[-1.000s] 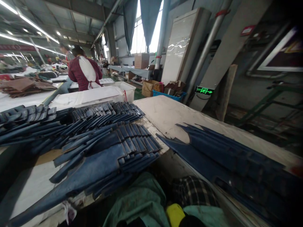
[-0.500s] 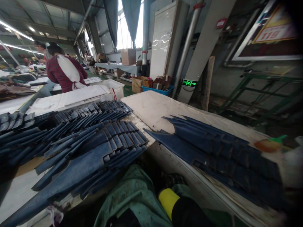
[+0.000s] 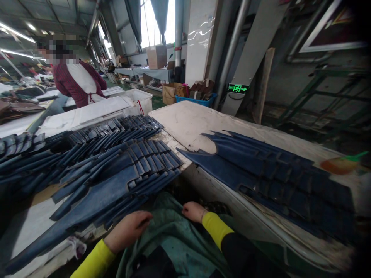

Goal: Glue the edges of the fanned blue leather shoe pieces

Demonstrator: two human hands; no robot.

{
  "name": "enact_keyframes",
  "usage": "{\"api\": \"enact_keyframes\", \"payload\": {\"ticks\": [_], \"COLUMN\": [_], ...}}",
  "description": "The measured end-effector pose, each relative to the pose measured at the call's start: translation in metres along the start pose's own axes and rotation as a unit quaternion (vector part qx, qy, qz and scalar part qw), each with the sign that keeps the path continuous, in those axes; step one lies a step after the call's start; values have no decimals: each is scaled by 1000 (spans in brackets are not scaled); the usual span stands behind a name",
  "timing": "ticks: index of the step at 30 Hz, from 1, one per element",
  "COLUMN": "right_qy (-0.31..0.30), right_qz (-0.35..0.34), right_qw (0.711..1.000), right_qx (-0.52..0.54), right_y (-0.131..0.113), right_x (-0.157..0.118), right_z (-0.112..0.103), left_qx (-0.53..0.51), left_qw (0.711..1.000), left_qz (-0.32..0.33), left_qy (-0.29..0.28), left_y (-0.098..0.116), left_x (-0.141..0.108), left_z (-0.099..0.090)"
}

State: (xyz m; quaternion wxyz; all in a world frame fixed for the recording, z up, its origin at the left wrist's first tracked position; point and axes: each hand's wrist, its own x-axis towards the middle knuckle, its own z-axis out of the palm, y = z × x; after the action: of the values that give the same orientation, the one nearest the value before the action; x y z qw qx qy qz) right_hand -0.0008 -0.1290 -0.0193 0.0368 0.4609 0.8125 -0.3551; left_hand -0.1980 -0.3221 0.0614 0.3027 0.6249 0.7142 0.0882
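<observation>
Both hands are over the green apron (image 3: 171, 235) in my lap. My left hand (image 3: 130, 229) has its fingers bent and pressed together at the apron's left side, close to the stacked dark blue pieces (image 3: 104, 185). What its fingertips hold, if anything, is hidden. My right hand (image 3: 193, 211) is closed at the apron's upper right, and anything between its fingers is too small to make out. More dark blue pieces (image 3: 261, 166) overlap in rows on the cloth-covered table at the right.
The cloth-covered table (image 3: 185, 119) stands at front right, its edge beside my right arm. An orange object with a green tip (image 3: 340, 164) lies on it. A white bin (image 3: 142, 101) and a person in a dark red top (image 3: 79, 83) are beyond the left stacks.
My left hand has come into view, and my right hand now shows above the apron where only its yellow cuff showed before. The view has shifted slightly.
</observation>
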Motion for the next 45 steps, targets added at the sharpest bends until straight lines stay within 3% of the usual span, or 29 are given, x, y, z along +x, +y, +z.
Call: {"api": "enact_keyframes", "payload": {"ticks": [4, 7, 11, 15, 20, 27, 34, 40, 45], "right_qy": [-27, 4, 40, 47, 28, -25, 9, 15, 22], "right_qz": [-118, -143, -145, -134, -104, -71, -100, -110, -94], "right_qw": [990, 983, 982, 988, 994, 997, 995, 994, 995], "right_qx": [74, 114, 110, 63, 14, -17, -17, -15, -8], "right_y": [-23, -44, -74, -98, -108, -106, -98, -94, -97], "right_x": [33, 61, 101, 135, 161, 172, 163, 159, 160], "right_z": [-31, -59, -78, -69, -55, -56, -46, -44, -43], "left_qx": [99, 222, 266, 274, 265, 232, 214, 283, 261], "left_qw": [988, 969, 958, 956, 960, 972, 976, 958, 965], "left_qz": [51, 32, 6, -24, -47, -11, 26, 17, 23], "left_qy": [104, 109, 107, 102, 77, 39, 11, 36, -3], "left_y": [37, 49, 39, 24, 14, -5, -22, -19, -19], "left_x": [50, 97, 152, 182, 195, 205, 208, 206, 209], "left_z": [-56, -81, -86, -78, -70, -72, -72, -57, -56]}}
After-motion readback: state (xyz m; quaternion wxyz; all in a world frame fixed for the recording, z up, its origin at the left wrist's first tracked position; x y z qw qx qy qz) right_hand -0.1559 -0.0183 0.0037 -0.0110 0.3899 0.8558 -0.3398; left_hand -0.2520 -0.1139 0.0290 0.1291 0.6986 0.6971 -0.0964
